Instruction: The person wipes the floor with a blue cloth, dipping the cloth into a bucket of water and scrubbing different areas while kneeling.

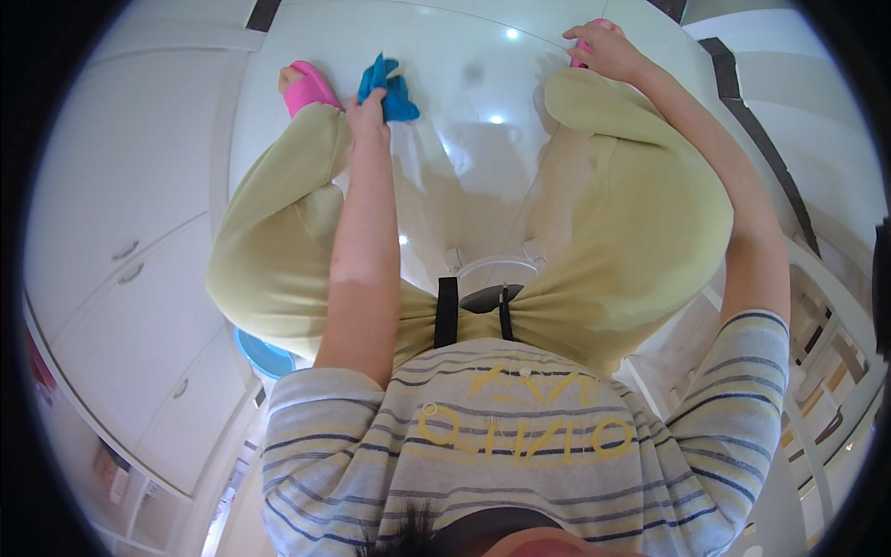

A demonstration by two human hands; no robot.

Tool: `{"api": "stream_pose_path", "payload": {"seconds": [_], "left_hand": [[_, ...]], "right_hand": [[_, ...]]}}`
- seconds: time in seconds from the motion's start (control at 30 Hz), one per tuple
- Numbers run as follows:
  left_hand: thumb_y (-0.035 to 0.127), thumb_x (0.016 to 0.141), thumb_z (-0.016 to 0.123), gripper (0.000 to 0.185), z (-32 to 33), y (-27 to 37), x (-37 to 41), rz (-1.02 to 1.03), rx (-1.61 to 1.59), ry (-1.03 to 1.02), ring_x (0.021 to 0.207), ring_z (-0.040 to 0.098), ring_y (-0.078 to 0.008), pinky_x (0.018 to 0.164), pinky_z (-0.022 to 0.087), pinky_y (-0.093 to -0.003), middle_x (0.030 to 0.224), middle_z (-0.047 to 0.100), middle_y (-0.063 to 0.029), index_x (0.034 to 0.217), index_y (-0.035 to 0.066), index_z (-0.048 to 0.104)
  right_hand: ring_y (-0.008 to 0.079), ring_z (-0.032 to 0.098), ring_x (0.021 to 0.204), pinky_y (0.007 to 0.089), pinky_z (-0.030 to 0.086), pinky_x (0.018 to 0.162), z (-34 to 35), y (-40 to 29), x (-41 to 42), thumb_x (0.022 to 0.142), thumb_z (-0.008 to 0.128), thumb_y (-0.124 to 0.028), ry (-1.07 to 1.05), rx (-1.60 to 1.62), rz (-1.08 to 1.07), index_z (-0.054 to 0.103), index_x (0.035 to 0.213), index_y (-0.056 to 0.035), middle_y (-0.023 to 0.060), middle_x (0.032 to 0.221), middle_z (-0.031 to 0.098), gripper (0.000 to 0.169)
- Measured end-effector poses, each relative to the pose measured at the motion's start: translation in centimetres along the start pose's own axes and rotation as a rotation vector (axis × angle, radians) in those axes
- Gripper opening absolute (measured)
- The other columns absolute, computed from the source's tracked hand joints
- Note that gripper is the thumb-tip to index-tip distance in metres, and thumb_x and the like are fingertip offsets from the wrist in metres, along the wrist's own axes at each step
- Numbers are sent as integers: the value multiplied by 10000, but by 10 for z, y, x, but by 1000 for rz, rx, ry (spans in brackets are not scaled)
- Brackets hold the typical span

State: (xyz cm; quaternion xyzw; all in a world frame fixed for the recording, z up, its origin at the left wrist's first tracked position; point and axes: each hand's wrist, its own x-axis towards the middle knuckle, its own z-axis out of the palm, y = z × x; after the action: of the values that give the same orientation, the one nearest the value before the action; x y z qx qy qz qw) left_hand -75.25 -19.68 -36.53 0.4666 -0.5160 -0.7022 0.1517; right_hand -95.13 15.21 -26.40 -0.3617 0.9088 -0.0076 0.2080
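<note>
My left hand (367, 111) grips a crumpled blue cloth (398, 97), whose corners stick up and out past the fingers. It is held between my knees, just right of the pink slipper (308, 89) on my left foot. At the upper right, my right hand (605, 52) is over the other pink slipper (583, 52), with its fingers apart and no object seen in them. Whether it touches that slipper I cannot tell. Under both hands lies a shiny pale tiled floor (473, 90) with light reflections.
White cabinet doors (132, 195) with metal handles line the left side. A blue basin (264, 354) is partly hidden behind my left thigh. A white chair or rack frame (828, 334) stands at the right, near a dark border strip (766, 139).
</note>
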Motion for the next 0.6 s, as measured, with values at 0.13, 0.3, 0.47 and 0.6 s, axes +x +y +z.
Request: {"api": "stream_pose_path", "payload": {"seconds": [0.13, 0.3, 0.47, 0.6], "left_hand": [[19, 696, 642, 247, -39, -44, -46, 124, -9, 358, 778, 602, -228, 715, 484, -345, 879, 619, -131, 927, -59, 599], [41, 662, 576, 392, -88, -95, -67, 308, 474, 597, 914, 545, -383, 820, 442, -465, 979, 578, -240, 1024, -102, 529], [66, 689, 590, 466, -108, -168, -108, 162, 755, 819, 1049, 453, -415, 908, 383, -523, 1075, 516, -260, 1123, -81, 503], [84, 712, 613, 529, -91, -207, -127, 186, 933, 764, 1113, 436, -449, 946, 374, -515, 1216, 465, -280, 1210, -41, 486]], "right_hand": [[303, 540, 1084, 408, 414, 941, -17, -26, -14, 903, 534, -347, -44, 155, -9, 547, 1241, -136, 126, 1215, 553, 398], [264, 557, 1037, 344, 445, 903, -11, -87, -42, 905, 560, -271, 36, 358, -221, 559, 1214, -111, 107, 1170, 550, 347], [274, 551, 1017, 374, 429, 912, 51, -60, -83, 907, 548, -330, 25, 563, -124, 566, 1211, -130, 116, 1150, 571, 364], [224, 556, 998, 350, 434, 897, 70, -69, -111, 913, 555, -303, -40, 647, 74, 572, 1215, -131, 93, 1132, 582, 348]]}}
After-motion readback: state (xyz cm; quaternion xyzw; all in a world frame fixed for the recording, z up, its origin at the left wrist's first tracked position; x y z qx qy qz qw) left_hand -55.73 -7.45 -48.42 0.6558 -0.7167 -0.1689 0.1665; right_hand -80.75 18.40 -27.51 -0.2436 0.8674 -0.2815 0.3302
